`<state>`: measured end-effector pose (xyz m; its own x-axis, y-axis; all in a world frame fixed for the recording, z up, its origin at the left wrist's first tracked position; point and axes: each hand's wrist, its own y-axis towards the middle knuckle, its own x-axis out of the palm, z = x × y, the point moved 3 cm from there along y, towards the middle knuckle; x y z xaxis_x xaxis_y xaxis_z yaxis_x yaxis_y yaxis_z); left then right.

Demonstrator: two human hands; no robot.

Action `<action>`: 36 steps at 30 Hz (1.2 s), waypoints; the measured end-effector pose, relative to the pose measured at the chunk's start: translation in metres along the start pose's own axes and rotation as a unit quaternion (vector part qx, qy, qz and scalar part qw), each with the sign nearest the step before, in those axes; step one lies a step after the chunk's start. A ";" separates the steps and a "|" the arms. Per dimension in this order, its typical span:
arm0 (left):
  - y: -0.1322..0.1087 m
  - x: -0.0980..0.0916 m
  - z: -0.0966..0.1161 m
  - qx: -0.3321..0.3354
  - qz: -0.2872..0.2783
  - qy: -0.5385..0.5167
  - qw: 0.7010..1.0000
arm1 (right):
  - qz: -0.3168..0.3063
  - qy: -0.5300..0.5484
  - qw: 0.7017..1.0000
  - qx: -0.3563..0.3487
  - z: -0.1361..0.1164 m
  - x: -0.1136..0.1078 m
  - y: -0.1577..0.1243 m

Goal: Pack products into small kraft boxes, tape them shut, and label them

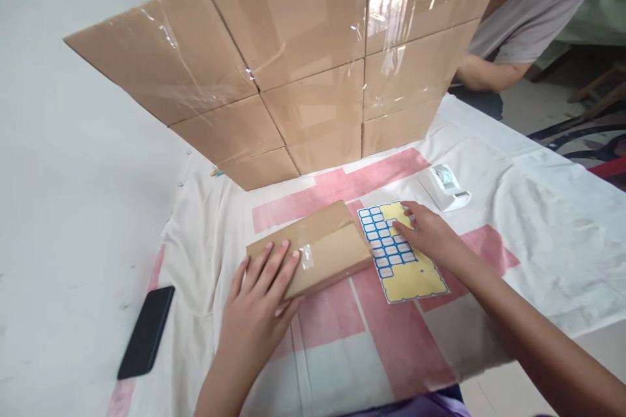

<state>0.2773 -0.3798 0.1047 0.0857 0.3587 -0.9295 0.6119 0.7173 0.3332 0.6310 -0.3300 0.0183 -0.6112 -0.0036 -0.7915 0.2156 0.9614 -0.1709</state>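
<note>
While atop box [330,241], left hand [260,292] outspread.

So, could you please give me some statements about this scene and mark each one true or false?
1. The left hand rests on the flat cardboard box. True.
2. The black smartphone lies to the right of the label sheet. False: the smartphone lies to the left of the left hand.
3. The fingers of the right hand are at the label sheet. True.
4. Labels cover the whole sheet. False: large parts of its yellow backing show bare.
5. The white tape dispenser stands on top of the box. False: it is on the tablecloth.
</note>
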 end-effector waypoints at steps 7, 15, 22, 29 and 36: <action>0.014 0.003 0.049 0.020 0.195 -0.058 0.979 | 0.057 -0.061 0.996 -0.034 -0.004 0.009 0.017; 0.067 0.116 0.160 0.086 -0.094 -0.245 0.961 | 0.071 0.164 0.984 0.001 0.013 0.000 0.016; 0.065 0.128 0.156 0.068 -0.152 -0.292 0.942 | -0.024 0.355 0.929 0.105 0.008 -0.001 0.013; 0.069 0.120 0.145 0.010 -0.060 -0.411 0.910 | -0.095 0.320 0.943 -0.007 -0.006 0.006 0.009; 0.065 0.118 0.132 -0.181 0.100 -0.559 0.803 | -0.291 0.419 0.850 -0.132 -0.036 0.005 -0.014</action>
<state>0.4308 -0.3697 -0.0042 0.9299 -0.1267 -0.3454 0.2467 0.9113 0.3296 0.5976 -0.3330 0.0382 -0.9073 -0.4091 0.0975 -0.4201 0.8925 -0.1644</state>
